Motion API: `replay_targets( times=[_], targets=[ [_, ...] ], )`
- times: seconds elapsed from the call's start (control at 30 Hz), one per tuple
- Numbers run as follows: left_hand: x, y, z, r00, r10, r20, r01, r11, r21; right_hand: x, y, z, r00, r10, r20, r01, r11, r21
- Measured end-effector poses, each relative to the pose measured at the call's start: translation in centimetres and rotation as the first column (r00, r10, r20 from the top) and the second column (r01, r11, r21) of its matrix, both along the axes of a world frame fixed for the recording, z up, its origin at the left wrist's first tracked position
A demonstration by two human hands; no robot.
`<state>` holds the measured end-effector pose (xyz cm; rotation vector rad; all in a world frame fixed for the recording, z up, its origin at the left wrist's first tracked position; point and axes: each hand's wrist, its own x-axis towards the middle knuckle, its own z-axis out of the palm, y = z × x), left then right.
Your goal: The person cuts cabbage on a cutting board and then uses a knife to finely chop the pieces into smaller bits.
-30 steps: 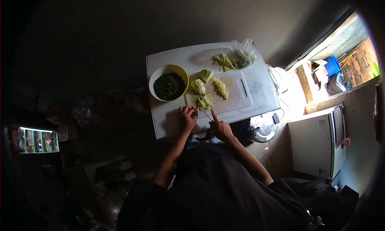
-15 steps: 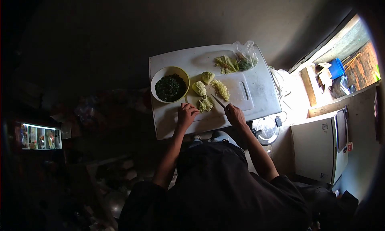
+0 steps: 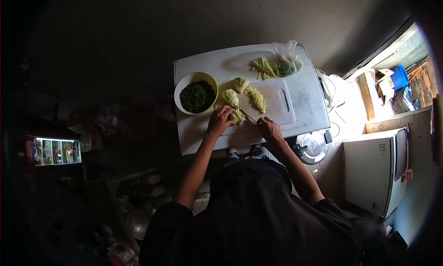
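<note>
My left hand (image 3: 220, 120) is closed on a pale green cabbage piece (image 3: 237, 117) at the left part of the white cutting board (image 3: 275, 113). In my right hand (image 3: 270, 129) is a knife (image 3: 249, 117), its blade pointing toward that piece. Two more cabbage pieces, one (image 3: 230, 98) just above my left hand and another (image 3: 241, 84) farther back, lie by the board's left edge. Shredded cabbage (image 3: 256, 99) forms a small heap on the board. A bowl (image 3: 215, 86) of chopped dark greens stands left of the board.
Loose leaves (image 3: 265, 68) and a clear plastic bag (image 3: 289, 63) lie at the back of the white table (image 3: 194, 139). Right of the table are a lidded pot (image 3: 311, 147) and a white fridge (image 3: 369, 173). A lit display case (image 3: 57, 151) is at far left.
My left hand has moved up and right onto the cabbage piece. The knife in my right hand has come closer to it. The whole view has shifted slightly.
</note>
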<state>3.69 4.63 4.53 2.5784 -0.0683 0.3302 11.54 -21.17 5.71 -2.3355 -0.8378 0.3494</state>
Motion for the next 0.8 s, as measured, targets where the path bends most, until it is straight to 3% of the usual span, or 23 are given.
replay_targets(
  times=[0.3, 0.6, 0.8],
  targets=[
    [3.9, 1.3, 0.2, 0.94, -0.341, 0.011, 0.33, 0.917, 0.222, 1.6, -0.1, 0.1, 0.995, 0.086, 0.056, -0.085, 0.996, -0.017],
    [3.5, 1.5, -0.4, 0.926, -0.372, -0.06, 0.373, 0.88, 0.295, 3.2, -1.3, 0.9, 0.992, 0.123, 0.006, -0.123, 0.992, 0.02],
    [3.3, 0.6, 0.8, 0.94, -0.328, -0.088, 0.34, 0.918, 0.207, 3.0, -2.7, 0.5, 0.999, 0.013, -0.033, -0.011, 0.999, 0.036]
  ],
)
